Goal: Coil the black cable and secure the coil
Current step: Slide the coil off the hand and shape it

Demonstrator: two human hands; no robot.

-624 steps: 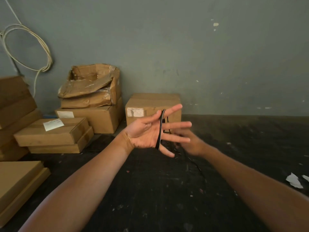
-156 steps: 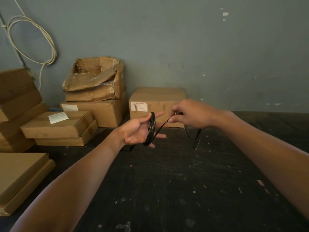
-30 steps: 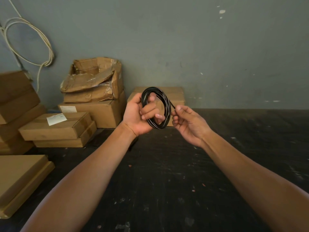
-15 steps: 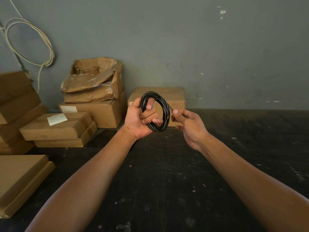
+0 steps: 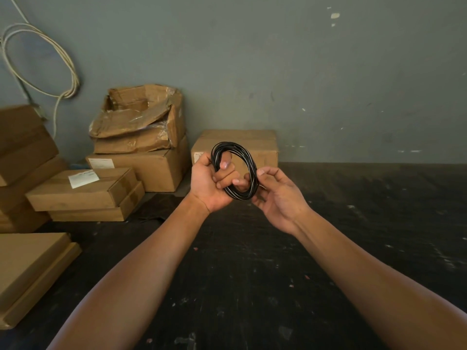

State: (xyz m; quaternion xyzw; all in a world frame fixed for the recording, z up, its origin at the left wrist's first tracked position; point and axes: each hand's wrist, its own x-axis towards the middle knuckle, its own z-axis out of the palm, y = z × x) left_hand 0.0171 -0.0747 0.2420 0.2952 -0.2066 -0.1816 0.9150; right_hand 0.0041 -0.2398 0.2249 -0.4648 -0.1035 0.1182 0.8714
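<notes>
The black cable (image 5: 249, 161) is wound into an upright oval coil of several loops, held in the air in front of me. My left hand (image 5: 211, 184) grips the coil's left side, thumb through the ring and fingers curled round the strands. My right hand (image 5: 279, 195) is at the coil's right edge, its thumb and fingertips touching the strands there; whether they pinch the cable end is hidden by the coil.
Below lies a dark, scuffed floor (image 5: 252, 274). A cardboard box (image 5: 262, 145) stands against the grey wall right behind the coil. More boxes (image 5: 141, 152) are stacked to the left, flat ones (image 5: 25, 269) at the near left. A pale cable loop (image 5: 40, 64) hangs on the wall.
Over twenty seconds the cable went from a few turns over my open left hand to a full coil. In the last second my right hand closed in on the coil's right edge.
</notes>
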